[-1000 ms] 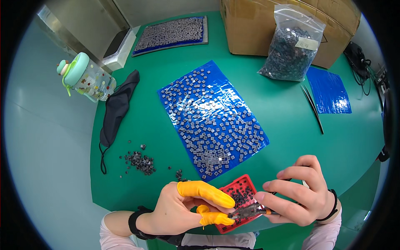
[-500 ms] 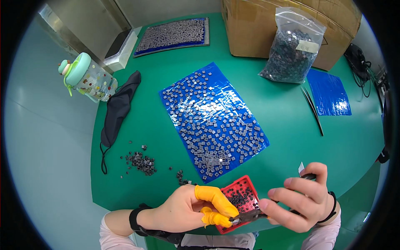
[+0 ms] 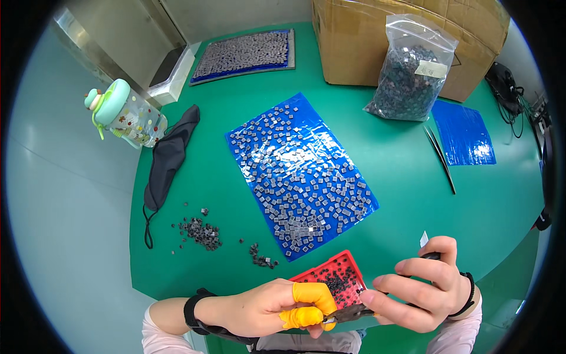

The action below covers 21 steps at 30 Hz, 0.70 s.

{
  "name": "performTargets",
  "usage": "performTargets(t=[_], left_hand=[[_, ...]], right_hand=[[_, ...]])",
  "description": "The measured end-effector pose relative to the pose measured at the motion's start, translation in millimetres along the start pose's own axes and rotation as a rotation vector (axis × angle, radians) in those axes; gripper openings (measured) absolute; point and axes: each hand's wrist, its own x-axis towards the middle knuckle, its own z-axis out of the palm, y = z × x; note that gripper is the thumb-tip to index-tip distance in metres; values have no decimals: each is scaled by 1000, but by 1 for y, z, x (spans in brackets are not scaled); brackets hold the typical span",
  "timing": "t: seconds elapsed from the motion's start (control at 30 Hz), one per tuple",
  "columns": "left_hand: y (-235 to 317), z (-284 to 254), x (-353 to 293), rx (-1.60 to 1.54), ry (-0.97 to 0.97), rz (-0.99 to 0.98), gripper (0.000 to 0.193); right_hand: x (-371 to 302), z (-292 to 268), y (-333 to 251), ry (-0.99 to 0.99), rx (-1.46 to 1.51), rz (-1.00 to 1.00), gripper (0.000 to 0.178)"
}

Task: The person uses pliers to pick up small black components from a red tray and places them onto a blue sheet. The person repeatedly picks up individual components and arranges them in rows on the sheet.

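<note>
My left hand (image 3: 289, 310), with yellow finger cots on its thumb and forefinger, pinches a small square part (image 3: 328, 321) at the front edge of the table. Much of that part is hidden by the fingertips and the tool. My right hand (image 3: 415, 289) is wrapped round a pair of dark pliers (image 3: 354, 311), whose jaws reach the part between my left fingertips. Just beyond the jaws lies a red tray (image 3: 346, 258) with many tiny black bits in it, partly covered by my left hand.
A blue sheet (image 3: 300, 109) strewn with small grey square parts lies mid-table. Dark pieces are heaped (image 3: 203, 234) left of it. Tweezers (image 3: 440, 160), another blue sheet (image 3: 466, 135), a filled zip bag (image 3: 410, 82), a carton (image 3: 348, 44), a bottle (image 3: 127, 112) and a dark pouch (image 3: 168, 162) surround it.
My left fingers have curled and shifted slightly, uncovering more of the tray's left side. The pliers' jaws stay at the fingertips, and my right hand has moved slightly left.
</note>
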Motion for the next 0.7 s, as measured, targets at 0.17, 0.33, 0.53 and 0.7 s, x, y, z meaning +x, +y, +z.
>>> performTargets(t=[0.17,0.33,0.53,0.7], left_hand=[[6,7,0,35,233,88,24],[0,13,-1,-54,388,214,33],[2,15,-2,228,495,248,18],[1,13,-4,245,444,201,20]], right_hand=[[-4,2,-1,42,-27,83,30],[-2,3,-2,20,-10,92,34],[-2,7,-2,55,3,76,33],[-4,5,0,44,-12,46,32]])
